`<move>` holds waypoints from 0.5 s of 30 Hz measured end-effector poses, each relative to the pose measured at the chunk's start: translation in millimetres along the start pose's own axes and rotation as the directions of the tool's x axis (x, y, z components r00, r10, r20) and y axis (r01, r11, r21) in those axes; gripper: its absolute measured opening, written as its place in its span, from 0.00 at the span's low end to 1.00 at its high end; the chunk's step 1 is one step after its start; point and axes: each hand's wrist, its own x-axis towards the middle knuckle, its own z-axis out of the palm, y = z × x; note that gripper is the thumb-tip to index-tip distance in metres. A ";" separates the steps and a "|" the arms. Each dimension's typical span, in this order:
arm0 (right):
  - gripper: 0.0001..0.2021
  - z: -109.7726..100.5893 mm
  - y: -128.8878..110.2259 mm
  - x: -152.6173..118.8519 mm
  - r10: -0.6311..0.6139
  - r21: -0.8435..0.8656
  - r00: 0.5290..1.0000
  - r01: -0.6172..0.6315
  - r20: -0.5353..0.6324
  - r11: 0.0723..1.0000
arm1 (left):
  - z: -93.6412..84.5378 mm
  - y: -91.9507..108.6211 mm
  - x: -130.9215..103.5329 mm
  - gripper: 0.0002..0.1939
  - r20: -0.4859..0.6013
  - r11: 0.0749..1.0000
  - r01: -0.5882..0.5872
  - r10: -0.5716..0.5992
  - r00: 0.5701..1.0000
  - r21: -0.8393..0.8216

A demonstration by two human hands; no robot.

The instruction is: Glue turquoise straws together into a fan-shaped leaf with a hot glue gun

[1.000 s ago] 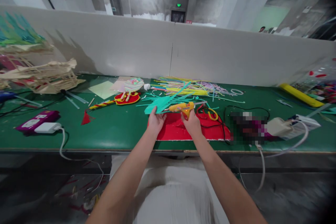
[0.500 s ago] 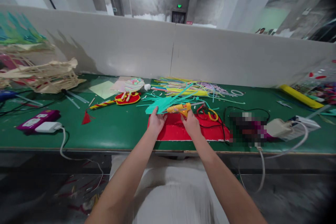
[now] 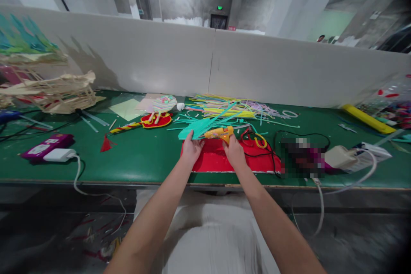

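My left hand (image 3: 193, 150) is closed on a flat turquoise piece made of strips (image 3: 195, 128), above the near edge of the strip pile. In my right hand (image 3: 235, 152) is a yellow hot glue gun (image 3: 218, 133), gripped by its handle. The gun's nozzle points left and lies close to the turquoise piece by my left fingers; whether it touches I cannot tell. Below both hands lies a red sheet (image 3: 221, 160). Scissors with a yellow handle (image 3: 260, 140) rest at the sheet's far right, beside a black cord.
Colourful strips (image 3: 237, 109) lie behind my hands. To the left are a striped sheep figure (image 3: 163, 104) on a red base, a purple power strip (image 3: 48, 146) with a white adapter, and a wooden stick model (image 3: 64, 94). A yellow bar (image 3: 369, 118) lies at the right.
Almost nothing differs. Both hands, the glue gun and the turquoise piece stay nearly in the same place.
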 end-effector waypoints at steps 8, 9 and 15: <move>0.14 1.7 0.8 0.2 0.015 -0.005 1.000 -0.015 -0.009 1.000 | 0.8 0.2 -1.3 0.13 0.008 1.000 0.002 -0.002 1.000 -0.008; 0.14 1.7 0.8 0.3 0.018 -0.009 1.000 -0.018 -0.015 1.000 | 0.5 0.1 -1.2 0.13 0.011 1.000 0.000 0.000 1.000 -0.006; 0.13 0.3 0.1 0.8 0.038 -0.027 0.999 -0.039 -0.035 0.999 | -0.4 -0.7 -0.2 0.13 0.003 1.000 -0.005 0.005 1.000 -0.003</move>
